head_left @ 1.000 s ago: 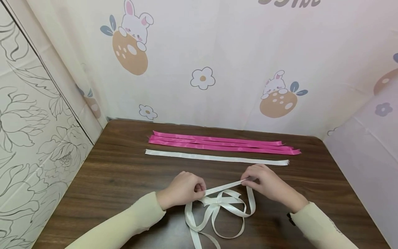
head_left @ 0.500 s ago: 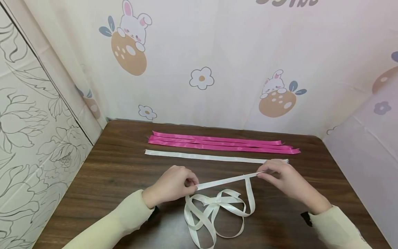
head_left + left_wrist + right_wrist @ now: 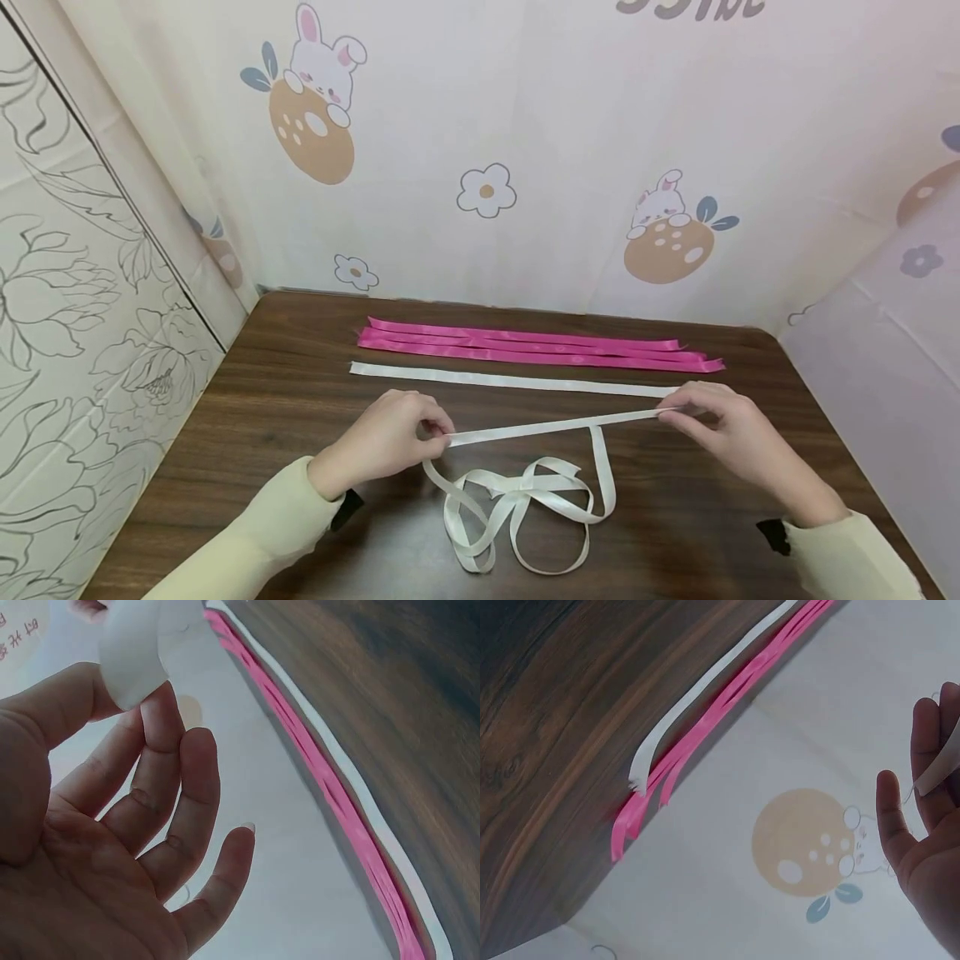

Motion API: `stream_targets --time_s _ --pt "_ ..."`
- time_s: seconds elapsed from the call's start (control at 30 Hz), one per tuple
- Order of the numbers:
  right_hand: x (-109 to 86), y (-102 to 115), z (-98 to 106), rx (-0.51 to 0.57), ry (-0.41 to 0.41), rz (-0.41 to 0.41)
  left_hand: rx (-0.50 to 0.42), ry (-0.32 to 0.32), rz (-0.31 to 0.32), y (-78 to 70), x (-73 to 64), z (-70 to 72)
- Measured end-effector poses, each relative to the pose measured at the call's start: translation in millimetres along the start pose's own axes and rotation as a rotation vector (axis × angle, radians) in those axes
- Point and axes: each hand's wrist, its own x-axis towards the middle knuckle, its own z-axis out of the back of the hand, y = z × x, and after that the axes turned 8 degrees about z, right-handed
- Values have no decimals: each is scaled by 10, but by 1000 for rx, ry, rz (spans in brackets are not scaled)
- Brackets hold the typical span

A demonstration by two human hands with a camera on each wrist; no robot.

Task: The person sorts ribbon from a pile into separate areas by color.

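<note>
A cream-white ribbon (image 3: pixel 555 427) is stretched nearly straight between both hands, close in front of the laid white strip. My left hand (image 3: pixel 390 435) pinches it between thumb and fingertips; in the left wrist view the ribbon (image 3: pixel 133 652) curves over the fingertips while the other fingers fan out loosely. The right hand (image 3: pixel 723 421) pinches the ribbon near its end, and a short tail (image 3: pixel 939 766) shows against the fingers in the right wrist view. Below, the remaining length lies in a loose looped heap (image 3: pixel 517 500), joined by strands running down from the taut part.
Behind the hands, a white ribbon strip (image 3: pixel 480 379) lies straight across the brown wooden table (image 3: pixel 262 400). Several pink ribbon strips (image 3: pixel 525 343) lie side by side beyond it. A patterned curtain (image 3: pixel 555 233) hangs at the table's back edge.
The hands have moved apart, left hand leftward and right hand rightward, lengthening the taut ribbon between them. Part of the loose heap nearest the person has been drawn up.
</note>
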Motion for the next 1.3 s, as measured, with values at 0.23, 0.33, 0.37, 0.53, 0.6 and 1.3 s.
stream_targets --time_s 0.23,0.33,0.37,0.53,0.6,1.3 --pt "-67 -50 46 -2 -24 -36 22 -49 8 82 -29 72" --pt "-86 -65 66 -4 -23 -59 29 -66 21 125 -45 104" --pt "-92 -70 73 -5 -23 -71 27 -68 28 142 -52 114" --pt "-136 -102 104 -9 -17 -100 11 -58 75 215 -80 167" --pt "-156 -119 113 -12 -18 -97 9 -59 84 242 -88 186" --pt "-294 -347 222 -15 -80 -175 -80 -45 197 492 -220 426"
